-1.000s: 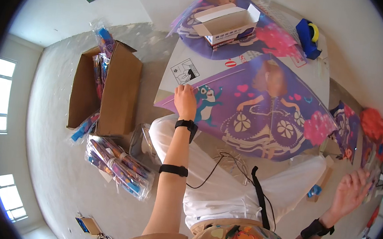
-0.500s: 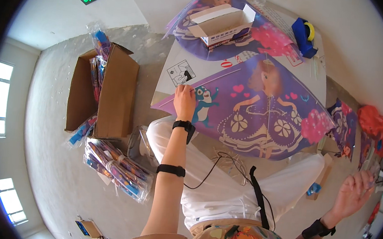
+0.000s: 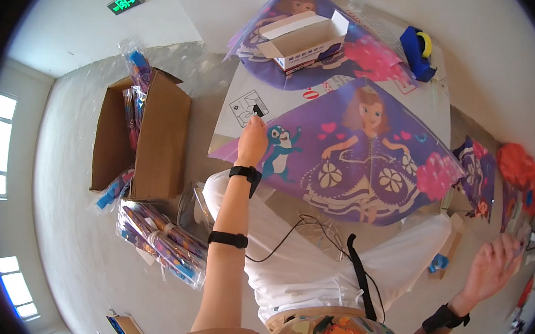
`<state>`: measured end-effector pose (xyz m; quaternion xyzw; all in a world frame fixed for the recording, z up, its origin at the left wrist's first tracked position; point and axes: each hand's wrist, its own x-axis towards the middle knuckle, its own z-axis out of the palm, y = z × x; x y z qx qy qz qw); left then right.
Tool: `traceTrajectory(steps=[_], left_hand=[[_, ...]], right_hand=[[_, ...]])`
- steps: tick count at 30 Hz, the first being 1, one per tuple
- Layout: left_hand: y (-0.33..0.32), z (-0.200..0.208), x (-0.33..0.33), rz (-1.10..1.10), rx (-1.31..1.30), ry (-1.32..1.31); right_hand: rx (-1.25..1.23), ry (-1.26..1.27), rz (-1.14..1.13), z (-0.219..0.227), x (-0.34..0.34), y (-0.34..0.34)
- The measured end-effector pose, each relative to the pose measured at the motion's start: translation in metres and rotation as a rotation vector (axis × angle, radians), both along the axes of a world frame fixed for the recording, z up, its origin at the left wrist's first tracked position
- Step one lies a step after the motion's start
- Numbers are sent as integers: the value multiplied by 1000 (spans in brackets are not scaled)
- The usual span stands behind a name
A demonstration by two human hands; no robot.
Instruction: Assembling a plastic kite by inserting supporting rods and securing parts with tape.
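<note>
A purple kite (image 3: 368,168), printed with a princess figure and a blue animal, lies spread over the board in front of my knees. Over its left part my left hand (image 3: 254,142) is closed in a pinch. A small pale tip shows at those fingertips, but what they hold is too small to make out. Off to the right, away from the kite, my right hand (image 3: 492,269) is raised with its fingers curled together. Whatever may be in it cannot be made out.
A second purple kite (image 3: 263,57) lies on the white board (image 3: 228,110), bearing an open small box (image 3: 305,44). A blue tape dispenser (image 3: 417,56) stands beside it. Left are a brown carton (image 3: 163,137) and bagged rolled kites (image 3: 161,243); right, a red bag (image 3: 518,169).
My left hand has shifted slightly left. The thin pale rod along the kite's upper left edge no longer shows there. My right hand has hardly moved.
</note>
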<state>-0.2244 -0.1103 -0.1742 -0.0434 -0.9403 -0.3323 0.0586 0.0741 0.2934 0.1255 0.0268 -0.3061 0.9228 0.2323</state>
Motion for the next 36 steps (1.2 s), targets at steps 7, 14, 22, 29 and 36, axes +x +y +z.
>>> traceTrajectory(steps=[7,14,22,29,36], left_hand=[[9,20,4,-16,34,10],[11,29,12,-46,64,63],[4,24,16,-65,20,65],[9,15,12,-69,44,96],[8,3,3,-74,-1,133]], right_hand=[[-5,2,8,2,1,0],[-25,-2,-1,-2,0,-1],[-36,-7,4,-4,-2,-2],[41,12,18,11,1,-1],[19,12,15,11,1,-1]])
